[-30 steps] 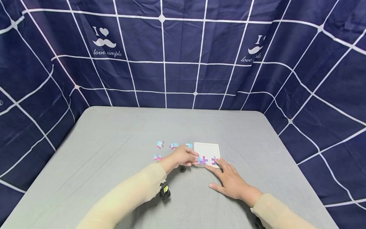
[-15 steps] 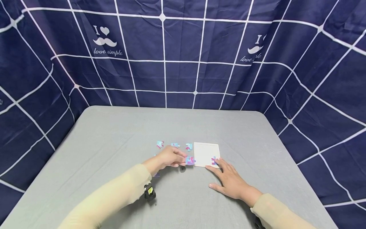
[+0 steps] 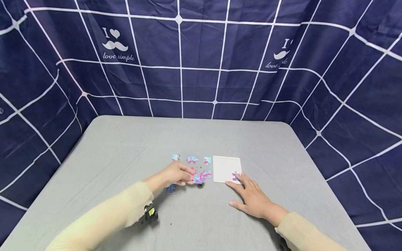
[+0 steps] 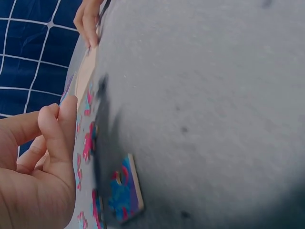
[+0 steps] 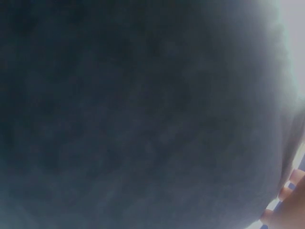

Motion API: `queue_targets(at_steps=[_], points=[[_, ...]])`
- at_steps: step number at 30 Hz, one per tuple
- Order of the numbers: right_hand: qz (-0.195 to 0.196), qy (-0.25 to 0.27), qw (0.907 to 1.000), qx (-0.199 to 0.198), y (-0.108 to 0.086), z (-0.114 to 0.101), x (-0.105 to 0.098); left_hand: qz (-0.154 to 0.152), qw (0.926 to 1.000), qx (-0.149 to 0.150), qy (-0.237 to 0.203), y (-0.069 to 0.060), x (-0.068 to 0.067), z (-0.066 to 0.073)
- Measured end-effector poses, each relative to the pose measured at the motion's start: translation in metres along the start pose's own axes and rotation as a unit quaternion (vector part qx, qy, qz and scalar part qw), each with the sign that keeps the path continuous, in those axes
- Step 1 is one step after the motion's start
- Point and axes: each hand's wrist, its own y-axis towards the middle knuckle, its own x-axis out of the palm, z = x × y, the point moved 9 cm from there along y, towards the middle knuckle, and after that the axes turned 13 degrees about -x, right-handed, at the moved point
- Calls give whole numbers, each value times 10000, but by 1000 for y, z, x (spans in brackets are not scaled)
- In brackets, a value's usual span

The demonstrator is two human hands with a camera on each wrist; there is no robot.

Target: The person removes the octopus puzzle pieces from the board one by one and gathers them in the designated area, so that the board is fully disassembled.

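My left hand (image 3: 177,174) pinches a blue, pink and purple jigsaw piece (image 3: 197,179) by its left edge, left of the white square puzzle tray (image 3: 223,167). In the left wrist view the left hand (image 4: 45,162) has its thumb and fingertips together, and a sliver of the held piece shows beyond them. My right hand (image 3: 252,198) lies with fingers spread, its fingertips at the tray's lower right corner. They partly cover another jigsaw piece (image 3: 235,176) in that corner. The right wrist view is mostly dark, with a bit of the right hand (image 5: 288,210) at its edge.
Loose jigsaw pieces lie left of the tray: one at the far left (image 3: 176,157), a middle one (image 3: 191,160), one by the tray (image 3: 207,160), and a pink-and-blue one (image 3: 206,174). A blue piece (image 4: 125,191) lies under the left wrist. The grey table (image 3: 125,146) meets a dark blue curtain (image 3: 201,83).
My left hand has drawn back leftward from over the tray, carrying its jigsaw piece off it and above the table. My right hand has stayed in place.
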Motion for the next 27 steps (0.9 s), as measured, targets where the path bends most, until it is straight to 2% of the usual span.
queue_targets(at_steps=[12, 17, 21, 27], points=[[23, 14, 10000, -7, 0, -1, -2, 25, 9997, -213, 124, -9, -5, -18], [33, 31, 10000, -6, 0, -1, -2, -18, 9997, -147, 168, -10, -5, -19], [202, 21, 9997, -110, -1, -2, -3, -73, 9997, -139, 185, -10, -4, -21], [251, 16, 9996, -142, 0, -3, -4, 14, 9995, -110, 312, -10, -4, -22]])
